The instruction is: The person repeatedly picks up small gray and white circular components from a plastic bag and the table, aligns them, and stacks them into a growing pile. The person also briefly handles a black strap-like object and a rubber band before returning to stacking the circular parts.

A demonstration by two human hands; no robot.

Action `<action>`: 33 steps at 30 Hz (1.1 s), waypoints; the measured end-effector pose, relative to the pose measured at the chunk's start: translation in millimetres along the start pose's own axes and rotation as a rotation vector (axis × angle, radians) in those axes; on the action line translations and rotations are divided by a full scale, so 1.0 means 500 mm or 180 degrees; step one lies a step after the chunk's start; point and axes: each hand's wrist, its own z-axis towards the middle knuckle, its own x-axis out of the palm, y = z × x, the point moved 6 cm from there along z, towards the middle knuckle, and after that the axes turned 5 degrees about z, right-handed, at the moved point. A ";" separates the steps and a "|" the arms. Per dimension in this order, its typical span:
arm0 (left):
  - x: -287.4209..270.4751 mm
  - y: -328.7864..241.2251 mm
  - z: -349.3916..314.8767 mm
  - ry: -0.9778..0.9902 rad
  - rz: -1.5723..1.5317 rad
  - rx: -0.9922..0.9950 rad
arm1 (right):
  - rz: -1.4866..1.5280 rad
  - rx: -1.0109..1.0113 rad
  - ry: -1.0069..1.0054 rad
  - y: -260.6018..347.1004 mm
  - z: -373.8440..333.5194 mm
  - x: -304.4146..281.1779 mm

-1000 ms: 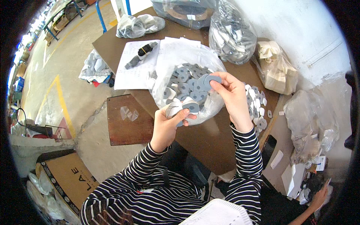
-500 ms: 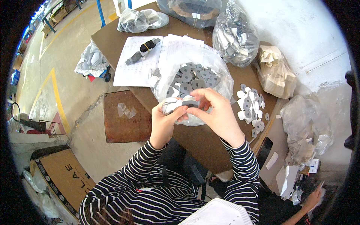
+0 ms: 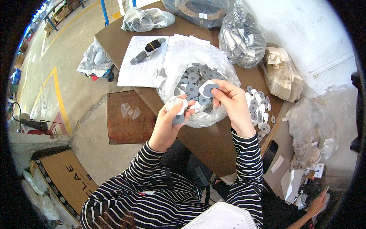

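Note:
My left hand [image 3: 166, 129] is closed on a few small grey and white pads [image 3: 178, 119], held at the near left edge of an open clear plastic bag [image 3: 228, 72]. Pinched between the thumb and fingers of my right hand [image 3: 237, 108] is a rounded grey pad with a white edge [image 3: 208, 89], raised over the bag. Inside the bag lie many similar grey pads [image 3: 193, 78], some showing a dark centre hole. A loose spread of grey and white pads [image 3: 260, 108] lies on the brown table [image 3: 206, 147], to the right of my right hand.
Behind the bag lies an open notebook [image 3: 127, 74] with a black-and-grey bundle [image 3: 149, 49] on it. Filled plastic bags [image 3: 243, 38] line the table's far and right sides. At lower right another person's hand [image 3: 318, 202] shows. A cardboard box [image 3: 63, 177] stands at lower left.
My hands have moved apart. The right has gone up and right with one pad, while the left keeps several lower down. More of the bag's contents shows between them.

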 end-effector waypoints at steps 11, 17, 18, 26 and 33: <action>0.023 -0.008 -0.014 0.0074 0.0023 0.0096 | -0.2060 -0.1133 -0.0311 -0.011 0.009 -0.017; 0.012 0.024 -0.005 0.0293 0.0813 0.0310 | -0.1598 -0.0449 0.0458 -0.015 -0.028 0.054; 0.007 0.026 -0.005 0.0296 0.0956 0.0349 | -0.1541 -0.0585 0.0397 -0.007 -0.032 0.056; 0.041 0.004 -0.015 0.0277 0.0248 0.0188 | -0.1002 -0.0353 -0.0282 -0.002 -0.033 0.004; 0.019 0.012 -0.003 -0.0126 0.0237 0.0468 | -0.2251 -0.1345 -0.0106 0.018 -0.077 0.077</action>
